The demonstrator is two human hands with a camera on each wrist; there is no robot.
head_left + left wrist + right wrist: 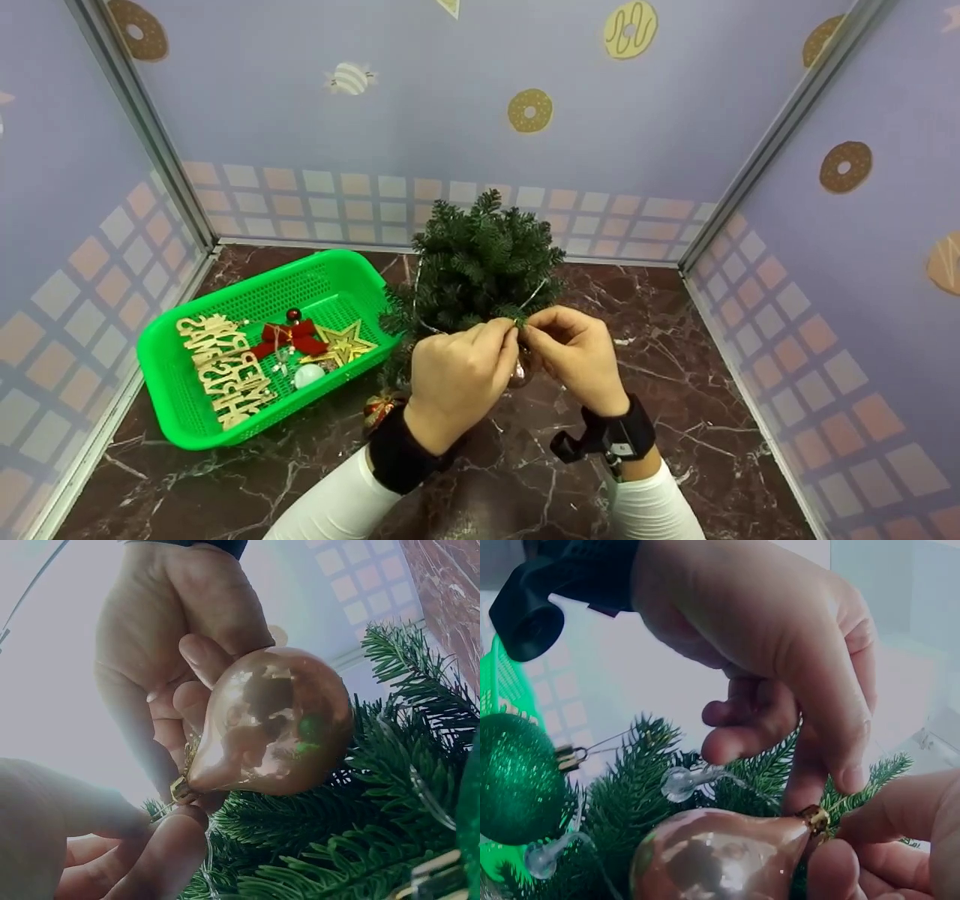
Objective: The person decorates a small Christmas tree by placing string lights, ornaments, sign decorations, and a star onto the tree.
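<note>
A shiny rose-gold bauble (277, 720) hangs by its gold cap (815, 819) at the front of a small artificial Christmas tree (484, 255). My left hand (465, 371) pinches at the bauble's thin wire hanger with thumb and index finger. Opposite it, my right hand (577, 352) pinches close against the cap and hanger, fingertips almost meeting the left ones. A green twig tip (519, 321) pokes up between the fingertips. Which hand bears the bauble I cannot tell. Beside it, a glittery green bauble (517, 776) hangs from a wire hook.
Left of the tree stands a green basket (169, 412) holding gold lettering (225, 367), a red bow (292, 337), gold stars (345, 341) and small balls. A red-and-gold bauble (381, 411) sits low at the tree's left. Clear bulbs (679, 784) on wire wind through the branches. Walls enclose the dark marble surface.
</note>
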